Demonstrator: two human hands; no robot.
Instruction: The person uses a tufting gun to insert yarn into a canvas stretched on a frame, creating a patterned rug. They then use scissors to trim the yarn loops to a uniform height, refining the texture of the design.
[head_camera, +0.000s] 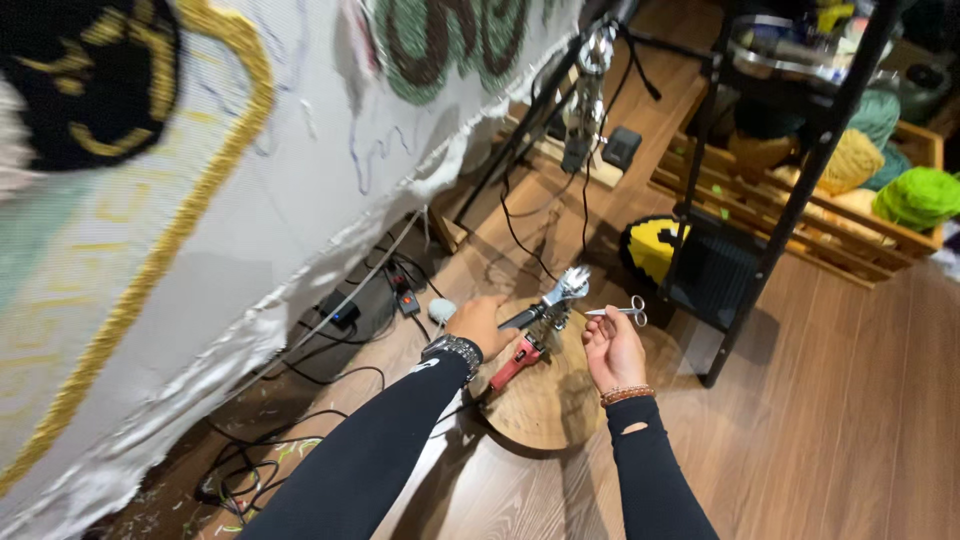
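My left hand (483, 322) grips the black handle of a tufting gun (548, 303), whose silver head points up and away over a round wooden stool (545, 405). A red tool (517, 362) lies on the stool just below that hand. My right hand (612, 345) holds small silver scissors (622, 312) by the finger loops, blades pointing left toward the gun's head. Both arms wear black sleeves, with a metal bracelet on the left wrist and a beaded one on the right.
A stretched white tufting cloth (250, 200) with yellow, black and green yarn designs fills the left. Cables and a power strip (400, 290) lie on the floor below it. A black metal shelf (790, 150) and a wooden crate of yarn (860, 190) stand at right.
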